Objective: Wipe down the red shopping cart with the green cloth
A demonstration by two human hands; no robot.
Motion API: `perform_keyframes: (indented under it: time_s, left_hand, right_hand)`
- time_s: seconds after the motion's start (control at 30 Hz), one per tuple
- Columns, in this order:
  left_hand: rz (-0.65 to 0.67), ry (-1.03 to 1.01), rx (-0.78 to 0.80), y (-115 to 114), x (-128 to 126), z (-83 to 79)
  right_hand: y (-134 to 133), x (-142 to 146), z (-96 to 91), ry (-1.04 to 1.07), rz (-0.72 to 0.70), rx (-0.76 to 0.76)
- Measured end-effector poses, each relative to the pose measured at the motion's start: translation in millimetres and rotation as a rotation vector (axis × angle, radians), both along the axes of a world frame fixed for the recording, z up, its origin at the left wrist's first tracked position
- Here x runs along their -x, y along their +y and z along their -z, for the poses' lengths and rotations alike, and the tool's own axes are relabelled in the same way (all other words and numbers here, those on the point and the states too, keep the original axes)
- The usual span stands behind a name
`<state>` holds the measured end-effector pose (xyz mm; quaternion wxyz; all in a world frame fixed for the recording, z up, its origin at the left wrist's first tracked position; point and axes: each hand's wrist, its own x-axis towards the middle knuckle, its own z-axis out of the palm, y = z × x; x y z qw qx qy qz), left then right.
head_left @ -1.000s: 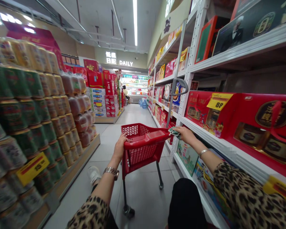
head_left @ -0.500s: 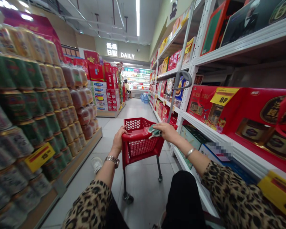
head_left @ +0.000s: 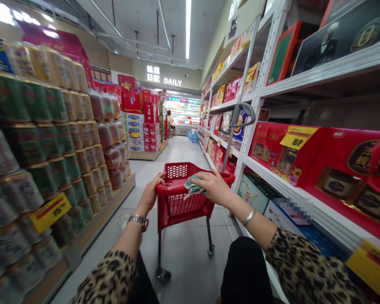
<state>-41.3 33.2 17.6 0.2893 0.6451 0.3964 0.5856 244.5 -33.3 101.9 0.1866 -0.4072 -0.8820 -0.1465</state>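
Aisle [head_left: 177, 150]: left hand [head_left: 150, 195] grips red cart [head_left: 181, 205], right hand [head_left: 214, 188] presses cloth [head_left: 191, 188].

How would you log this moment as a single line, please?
left hand: grips red cart rim | right hand: rests on green cloth on cart | left shelf: stacked cans | right shelf: red gift boxes
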Motion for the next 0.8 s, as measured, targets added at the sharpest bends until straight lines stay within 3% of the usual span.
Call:
perform_keyframes:
  time_s: [0.33, 0.57, 0.8]
  left_hand:
    - [0.023, -0.031, 0.001, 1, 16, -1.2]
    - [0.062, -0.136, 0.078, -5, 13, -10.9]
    - [0.019, -0.140, 0.047, 1, 4, -6.6]
  right_hand:
    - [22, -70, 14.4, 0.082, 0.077, 0.001]
    - [41, -108, 17.6, 0.092, 0.168, -0.012]
    - [62, -134, 26.4, 0.158, 0.236, 0.010]
